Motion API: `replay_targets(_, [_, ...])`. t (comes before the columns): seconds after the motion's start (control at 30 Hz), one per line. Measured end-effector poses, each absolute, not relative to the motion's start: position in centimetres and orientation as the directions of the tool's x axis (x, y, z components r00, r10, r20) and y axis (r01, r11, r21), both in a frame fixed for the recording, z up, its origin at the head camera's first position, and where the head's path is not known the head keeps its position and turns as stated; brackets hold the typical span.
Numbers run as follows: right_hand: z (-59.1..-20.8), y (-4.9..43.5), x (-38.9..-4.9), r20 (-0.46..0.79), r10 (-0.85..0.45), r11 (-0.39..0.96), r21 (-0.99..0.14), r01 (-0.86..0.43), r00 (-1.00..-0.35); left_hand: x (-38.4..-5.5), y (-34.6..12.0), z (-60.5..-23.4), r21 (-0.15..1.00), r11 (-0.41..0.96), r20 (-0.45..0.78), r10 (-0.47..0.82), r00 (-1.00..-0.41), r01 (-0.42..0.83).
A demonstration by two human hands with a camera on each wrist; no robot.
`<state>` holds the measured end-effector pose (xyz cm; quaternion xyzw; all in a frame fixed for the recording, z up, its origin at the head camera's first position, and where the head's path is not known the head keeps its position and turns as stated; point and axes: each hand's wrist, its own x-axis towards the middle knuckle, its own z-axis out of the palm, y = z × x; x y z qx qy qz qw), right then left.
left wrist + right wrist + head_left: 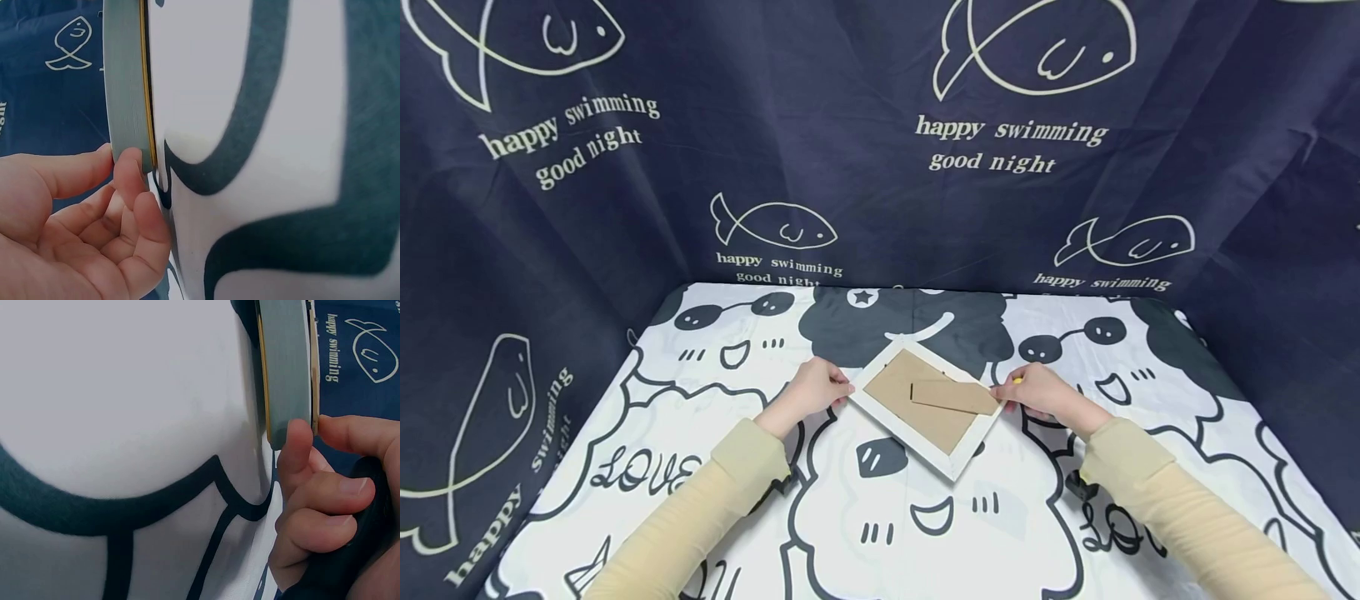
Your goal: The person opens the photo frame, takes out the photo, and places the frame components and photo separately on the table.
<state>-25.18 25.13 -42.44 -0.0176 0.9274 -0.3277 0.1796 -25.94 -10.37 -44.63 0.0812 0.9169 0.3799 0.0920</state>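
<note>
A white picture frame (891, 427) is turned in a diamond, its brown backing board (891, 387) facing up, with a flat stand leg (951, 396) on it. My left hand (815, 387) pinches the frame's left corner between thumb and fingers; the left wrist view shows the frame's edge (128, 81) close over the cloth. On the opposite side my right hand (1037, 390) pinches the right corner, its thumb by the end of the stand leg. Its other fingers curl around a black rounded thing (337, 562) in the palm, whose kind I cannot tell.
The table is covered by a white cloth (1000, 542) with black cartoon prints. Dark blue curtains (880, 125) with fish drawings and lettering hang behind it and on both sides.
</note>
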Motion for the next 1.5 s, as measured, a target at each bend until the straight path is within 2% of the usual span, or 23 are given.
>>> replay_targets(0.7, [-42.2, 24.6, -24.2, -0.416, -0.236, 0.748, -0.654, 0.109, -0.878, -27.1, -10.6, -43.9, 0.72, 0.694, -0.143, 0.186, -0.972, 0.027])
replay_targets(1.1, [-42.7, 24.0, -23.2, -0.477, -0.258, 0.706, -0.686, 0.173, -0.84, -28.0, -10.7, -44.0, 0.73, 0.683, -0.138, 0.187, -0.973, 0.028])
replay_targets(1.5, [-43.0, 23.2, -21.9, -0.465, -0.339, 0.648, -0.746, 0.155, -0.818, -29.1, -10.6, -43.4, 0.7, 0.713, -0.146, 0.187, -0.971, 0.033])
